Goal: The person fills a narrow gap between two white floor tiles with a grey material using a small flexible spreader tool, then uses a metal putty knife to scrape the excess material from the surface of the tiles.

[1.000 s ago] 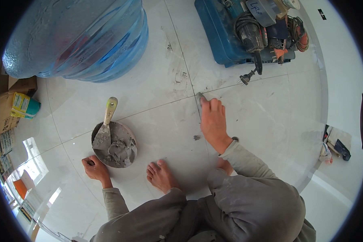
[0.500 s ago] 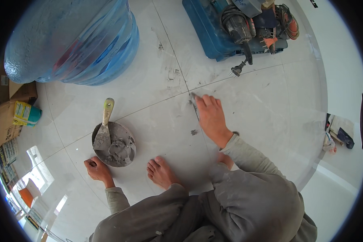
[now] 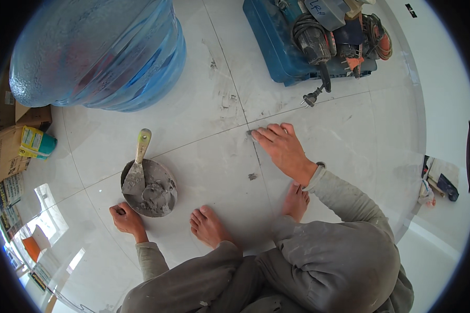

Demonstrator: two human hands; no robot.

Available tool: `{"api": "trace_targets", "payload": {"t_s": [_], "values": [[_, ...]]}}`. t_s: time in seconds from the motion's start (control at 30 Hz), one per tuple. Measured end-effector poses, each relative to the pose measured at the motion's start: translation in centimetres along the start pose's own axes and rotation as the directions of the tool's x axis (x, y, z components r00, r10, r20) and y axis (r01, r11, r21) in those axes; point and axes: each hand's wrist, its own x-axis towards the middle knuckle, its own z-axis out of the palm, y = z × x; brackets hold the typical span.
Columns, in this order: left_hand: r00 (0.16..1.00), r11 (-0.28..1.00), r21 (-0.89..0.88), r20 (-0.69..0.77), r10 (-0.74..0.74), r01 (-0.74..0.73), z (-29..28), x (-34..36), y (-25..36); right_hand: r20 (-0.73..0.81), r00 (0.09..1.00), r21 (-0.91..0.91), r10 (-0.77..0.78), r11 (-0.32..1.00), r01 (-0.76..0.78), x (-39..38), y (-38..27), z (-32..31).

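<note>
My right hand (image 3: 284,148) is over the floor near where the tile joints cross. Its fingers are bent and drawn together, with the fingertips at a small grey dab (image 3: 249,133) on the dark joint; whether they hold a small piece is unclear. To the left, my left hand (image 3: 128,221) makes a fist beside the rim of a round pan (image 3: 168,207). Something dark shows inside the fist, too small to name. Grey paste (image 3: 155,194) lies in the pan. A putty knife (image 3: 137,169) leans in it, blade in the paste, handle over the far rim.
A large blue water bottle (image 3: 104,62) stands at the far left. At the far right, a blue tool case (image 3: 274,52) carries a corded power tool (image 3: 313,44) and its plug (image 3: 311,98). Cardboard boxes (image 3: 8,154) and a yellow-and-teal packet (image 3: 36,142) sit left. Grey smears (image 3: 253,177) mark the tiles.
My right hand has shifted slightly down and right, its fingers now angled more to the left along the joint. The forearm swung right, uncovering my right foot. My left hand stays put.
</note>
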Motion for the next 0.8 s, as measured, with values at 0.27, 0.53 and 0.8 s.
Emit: {"api": "trace_targets", "payload": {"t_s": [0.27, 0.53, 0.8], "values": [[0.999, 1.0, 0.004, 0.022, -0.026, 0.026, 0.2, -0.1, 0.6, 0.169, 0.985, 0.069, -0.037, 0.997, 0.026, -7.0, -3.7, -1.5], [1.0, 1.0, -0.002, 0.007, -0.011, 0.011, 0.0, 0.0, 0.2, 0.124, 0.979, 0.238, 0.163, 0.953, -0.188, -4.8, -2.4, -2.2], [1.0, 1.0, 0.009, -0.001, -0.013, 0.013, 0.2, -0.2, 0.3, 0.052, 0.994, 0.16, 0.096, 0.982, -0.103, -4.9, -2.6, 0.3]]}}
